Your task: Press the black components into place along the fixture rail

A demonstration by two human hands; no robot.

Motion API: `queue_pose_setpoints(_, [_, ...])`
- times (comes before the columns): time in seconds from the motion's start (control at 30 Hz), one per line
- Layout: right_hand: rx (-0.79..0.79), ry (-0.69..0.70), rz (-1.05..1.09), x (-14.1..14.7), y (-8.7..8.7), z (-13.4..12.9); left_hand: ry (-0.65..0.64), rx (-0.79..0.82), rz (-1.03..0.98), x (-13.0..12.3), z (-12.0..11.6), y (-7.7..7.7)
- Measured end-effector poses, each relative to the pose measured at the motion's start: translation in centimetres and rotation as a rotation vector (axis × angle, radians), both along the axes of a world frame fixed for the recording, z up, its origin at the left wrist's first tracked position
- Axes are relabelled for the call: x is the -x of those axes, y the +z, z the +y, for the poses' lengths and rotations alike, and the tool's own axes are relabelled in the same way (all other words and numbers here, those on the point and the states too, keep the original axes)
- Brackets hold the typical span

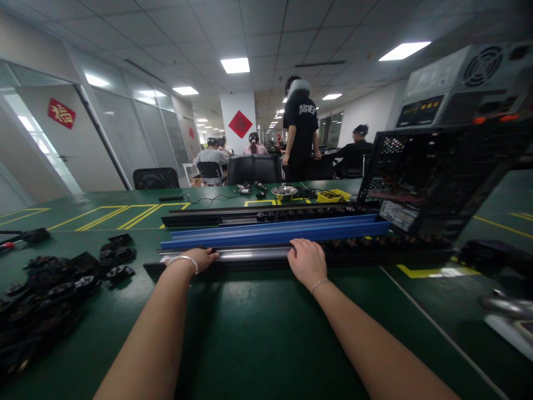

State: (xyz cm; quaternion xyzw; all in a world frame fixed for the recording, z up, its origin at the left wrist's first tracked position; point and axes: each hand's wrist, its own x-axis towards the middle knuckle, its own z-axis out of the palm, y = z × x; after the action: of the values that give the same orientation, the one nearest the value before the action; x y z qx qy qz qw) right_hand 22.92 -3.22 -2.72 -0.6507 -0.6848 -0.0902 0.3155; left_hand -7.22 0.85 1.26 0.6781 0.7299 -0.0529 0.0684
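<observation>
A long black rail (254, 254) with a shiny strip along its top lies crosswise on the green table. Near its left end my left hand (202, 259) holds it, thumb on the near side and the other fingers mostly hidden. My right hand (307, 260) is closed over the same rail further right, fingers curled across the top. Just behind it runs a blue channel (275, 232), and beyond that another black rail (200, 218). A row of small dark parts (375, 243) sits along the right portion of the near rail.
Loose black parts (54, 289) are heaped at left. An open computer case (416, 172) stands at right, with a power supply (470, 83) above. A metal bowl (284, 191) and yellow tray (333, 196) lie behind the rails. A person (300, 128) stands beyond the table.
</observation>
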Motion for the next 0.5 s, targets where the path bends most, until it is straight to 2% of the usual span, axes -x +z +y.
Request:
queue_pose_setpoints(0.17, [0.0,-0.004,0.0,-0.01,0.02,0.03,-0.019,0.014,0.012,-0.33,-0.29,0.78])
queue_pose_setpoints(0.5, [-0.003,0.001,0.007,0.0,0.0,0.01,-0.033,-0.075,0.05,-0.33,-0.35,0.77])
